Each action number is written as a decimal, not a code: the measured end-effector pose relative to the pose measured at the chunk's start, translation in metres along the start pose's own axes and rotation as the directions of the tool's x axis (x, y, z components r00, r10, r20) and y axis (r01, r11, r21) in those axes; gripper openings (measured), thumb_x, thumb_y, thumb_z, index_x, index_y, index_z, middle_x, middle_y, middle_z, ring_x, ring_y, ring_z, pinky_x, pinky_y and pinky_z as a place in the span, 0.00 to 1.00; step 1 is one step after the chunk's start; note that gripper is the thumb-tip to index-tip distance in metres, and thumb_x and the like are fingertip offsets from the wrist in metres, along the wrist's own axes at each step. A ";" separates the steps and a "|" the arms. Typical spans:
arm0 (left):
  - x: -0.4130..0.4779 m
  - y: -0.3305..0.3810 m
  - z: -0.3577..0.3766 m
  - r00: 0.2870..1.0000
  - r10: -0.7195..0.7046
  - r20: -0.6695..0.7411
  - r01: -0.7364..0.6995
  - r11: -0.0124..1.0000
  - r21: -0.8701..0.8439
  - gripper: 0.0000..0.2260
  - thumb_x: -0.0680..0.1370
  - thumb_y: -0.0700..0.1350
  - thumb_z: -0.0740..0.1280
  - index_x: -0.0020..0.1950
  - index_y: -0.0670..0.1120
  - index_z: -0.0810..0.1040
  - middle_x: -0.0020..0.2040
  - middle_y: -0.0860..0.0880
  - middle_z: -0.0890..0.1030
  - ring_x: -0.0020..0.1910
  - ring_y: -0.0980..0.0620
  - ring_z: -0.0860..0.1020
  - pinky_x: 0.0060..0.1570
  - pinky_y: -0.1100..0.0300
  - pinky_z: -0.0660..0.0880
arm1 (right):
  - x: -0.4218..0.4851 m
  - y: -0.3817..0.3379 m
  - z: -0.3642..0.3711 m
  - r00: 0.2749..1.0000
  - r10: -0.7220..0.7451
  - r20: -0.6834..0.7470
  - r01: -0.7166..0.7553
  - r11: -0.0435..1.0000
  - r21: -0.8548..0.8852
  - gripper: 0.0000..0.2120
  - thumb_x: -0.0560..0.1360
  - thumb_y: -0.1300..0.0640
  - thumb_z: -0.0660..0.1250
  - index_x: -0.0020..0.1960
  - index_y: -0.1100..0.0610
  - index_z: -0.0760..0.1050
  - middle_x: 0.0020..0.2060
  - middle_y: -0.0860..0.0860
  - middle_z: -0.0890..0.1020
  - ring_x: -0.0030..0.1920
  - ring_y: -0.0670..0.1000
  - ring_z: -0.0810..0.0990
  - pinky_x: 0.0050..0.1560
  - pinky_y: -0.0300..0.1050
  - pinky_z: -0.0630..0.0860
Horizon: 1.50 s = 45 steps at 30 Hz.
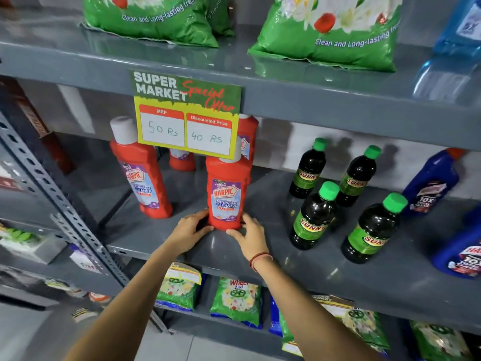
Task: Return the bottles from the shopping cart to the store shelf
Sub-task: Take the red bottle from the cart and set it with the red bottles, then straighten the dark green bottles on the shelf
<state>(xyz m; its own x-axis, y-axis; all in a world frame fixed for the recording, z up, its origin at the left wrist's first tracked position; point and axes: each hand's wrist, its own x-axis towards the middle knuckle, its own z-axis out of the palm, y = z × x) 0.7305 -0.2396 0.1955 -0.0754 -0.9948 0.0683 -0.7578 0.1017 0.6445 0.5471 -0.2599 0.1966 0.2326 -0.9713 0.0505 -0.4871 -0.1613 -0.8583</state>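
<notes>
A red Harpic bathroom-cleaner bottle stands upright near the front of the grey middle shelf. My left hand cups its base from the left and my right hand cups it from the right, fingers touching the bottom of the bottle. Another red Harpic bottle with a white cap stands to the left, and two more stand behind, partly hidden by a price sign. The shopping cart is out of view.
Several dark Sunny bottles with green caps stand to the right, and blue Harpic bottles at the far right. Green detergent bags lie on the shelf above and smaller packs on the shelf below. A perforated upright stands left.
</notes>
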 end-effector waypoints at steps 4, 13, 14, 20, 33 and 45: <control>0.004 -0.006 0.000 1.000 0.004 0.002 -0.004 1.000 -0.023 0.26 0.72 0.53 0.62 0.67 0.44 0.69 0.67 0.45 0.75 0.66 0.47 0.72 0.66 0.53 0.68 | 0.002 -0.001 0.003 1.000 0.003 -0.003 -0.004 0.999 -0.038 0.24 0.70 0.59 0.71 0.64 0.59 0.69 0.56 0.63 0.75 0.58 0.61 0.76 0.62 0.54 0.73; 0.004 -0.009 0.003 1.000 -0.012 -0.023 0.011 1.000 -0.029 0.26 0.71 0.54 0.64 0.66 0.44 0.71 0.65 0.46 0.76 0.64 0.47 0.73 0.64 0.52 0.69 | 0.000 0.001 0.003 1.000 0.001 -0.002 -0.001 0.999 -0.042 0.25 0.70 0.57 0.71 0.64 0.59 0.69 0.57 0.62 0.75 0.59 0.60 0.75 0.63 0.53 0.73; 0.005 -0.010 0.003 1.000 -0.013 -0.020 0.012 1.000 -0.024 0.26 0.71 0.54 0.64 0.66 0.45 0.71 0.65 0.46 0.76 0.64 0.46 0.74 0.64 0.52 0.69 | -0.001 0.002 0.003 1.000 0.000 0.001 0.000 0.999 -0.043 0.25 0.70 0.57 0.71 0.64 0.59 0.69 0.57 0.62 0.74 0.60 0.60 0.75 0.63 0.52 0.72; 0.003 -0.014 0.006 0.999 -0.038 -0.023 0.038 0.999 0.000 0.25 0.72 0.54 0.65 0.66 0.44 0.70 0.65 0.45 0.77 0.63 0.45 0.74 0.62 0.50 0.70 | -0.002 0.004 0.001 1.000 -0.009 0.013 0.010 0.999 -0.040 0.25 0.71 0.57 0.71 0.65 0.59 0.68 0.58 0.62 0.74 0.61 0.59 0.73 0.63 0.49 0.70; -0.068 0.075 0.068 0.747 -0.379 -0.547 0.166 0.902 -0.397 0.08 0.74 0.38 0.67 0.53 0.42 0.76 0.51 0.40 0.81 0.48 0.51 0.80 0.48 0.62 0.74 | -0.099 0.061 -0.088 0.943 0.049 -0.330 0.021 0.978 0.205 0.09 0.71 0.60 0.71 0.50 0.60 0.78 0.46 0.53 0.79 0.45 0.44 0.78 0.43 0.32 0.78; 0.011 0.229 0.210 0.998 0.063 0.013 -0.058 0.975 -0.216 0.27 0.72 0.42 0.69 0.70 0.44 0.65 0.67 0.45 0.74 0.67 0.48 0.71 0.63 0.60 0.66 | -0.087 0.153 -0.239 0.960 0.187 -0.206 -0.166 0.979 0.114 0.36 0.69 0.68 0.70 0.72 0.59 0.56 0.67 0.57 0.69 0.62 0.52 0.72 0.63 0.50 0.73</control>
<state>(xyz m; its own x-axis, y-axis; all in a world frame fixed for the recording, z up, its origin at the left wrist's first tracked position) 0.4200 -0.2282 0.1838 -0.1315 -0.9864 0.0983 -0.5939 0.1578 0.7889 0.2511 -0.2424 0.1834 -0.0415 -0.9991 -0.0065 -0.4198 0.0234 -0.9073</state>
